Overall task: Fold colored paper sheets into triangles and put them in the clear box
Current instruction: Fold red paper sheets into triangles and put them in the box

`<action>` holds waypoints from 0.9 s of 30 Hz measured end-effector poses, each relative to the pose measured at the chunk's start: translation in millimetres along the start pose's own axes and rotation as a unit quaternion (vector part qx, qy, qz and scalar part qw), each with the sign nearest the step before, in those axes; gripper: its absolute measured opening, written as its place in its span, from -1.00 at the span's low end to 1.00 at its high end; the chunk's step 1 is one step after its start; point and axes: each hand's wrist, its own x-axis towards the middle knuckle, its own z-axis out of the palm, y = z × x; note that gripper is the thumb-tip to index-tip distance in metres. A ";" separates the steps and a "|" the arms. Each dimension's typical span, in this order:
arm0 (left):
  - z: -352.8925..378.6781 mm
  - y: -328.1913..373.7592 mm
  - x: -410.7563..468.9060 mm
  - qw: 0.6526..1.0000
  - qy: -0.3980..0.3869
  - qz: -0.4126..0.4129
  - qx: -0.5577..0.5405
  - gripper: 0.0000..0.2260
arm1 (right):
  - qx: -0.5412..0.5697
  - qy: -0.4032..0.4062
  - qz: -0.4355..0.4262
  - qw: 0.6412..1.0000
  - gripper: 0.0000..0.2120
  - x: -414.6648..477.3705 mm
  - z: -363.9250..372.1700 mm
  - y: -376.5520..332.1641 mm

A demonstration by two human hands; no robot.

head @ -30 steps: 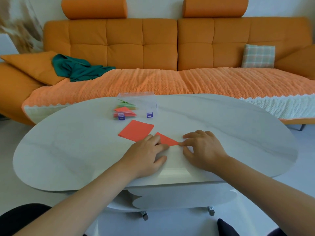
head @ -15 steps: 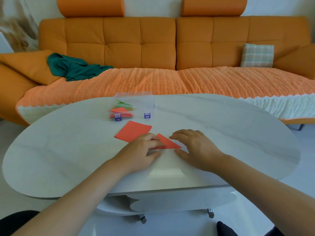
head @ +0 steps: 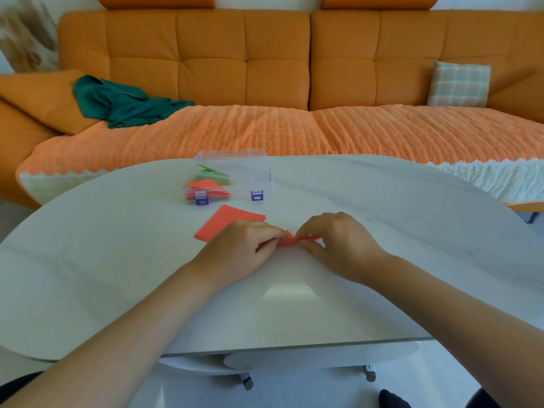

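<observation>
Leaning over the bench [head: 382, 231], clear box [head: 250, 169] at its far side, spare red sheets [head: 226, 222] nearer, my left hand [head: 238, 248] and right hand [head: 344, 245] each pinch the folded red paper [head: 297, 239] between fingertips. It's light, thin and probably creases easily, so I'd grip it at the corners.

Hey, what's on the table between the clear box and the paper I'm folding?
Head view: flat red paper lies between the clear box and the red piece being folded.
</observation>
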 end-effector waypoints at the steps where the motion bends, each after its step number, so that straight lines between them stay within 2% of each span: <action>1: -1.6 1.6 1.7 1.000 0.002 -0.012 -0.002 -0.81 | 0.022 0.008 0.013 1.000 -0.88 1.5 -0.5 -0.5; 5: -14.8 14.1 9.0 0.986 0.000 -0.145 -0.081 -0.90 | 0.166 -0.020 0.104 0.980 -0.89 7.9 -17.2 -6.1; 9: -25.7 17.6 11.2 0.964 -0.053 -0.219 -0.138 -0.87 | 0.237 -0.046 0.120 0.963 -0.93 11.3 -31.1 -14.5; 12: -30.4 21.4 11.4 0.954 -0.073 -0.240 -0.163 -0.88 | 0.252 -0.034 0.126 0.959 -0.90 12.3 -32.4 -22.0; 20: -34.8 27.2 13.0 0.953 -0.058 -0.256 -0.151 -0.85 | 0.284 -0.017 0.141 0.948 -0.84 15.7 -31.9 -37.7; 27: -35.6 26.0 11.7 0.961 -0.060 -0.237 -0.128 -0.85 | 0.241 -0.034 0.153 0.958 -0.89 20.4 -30.1 -38.1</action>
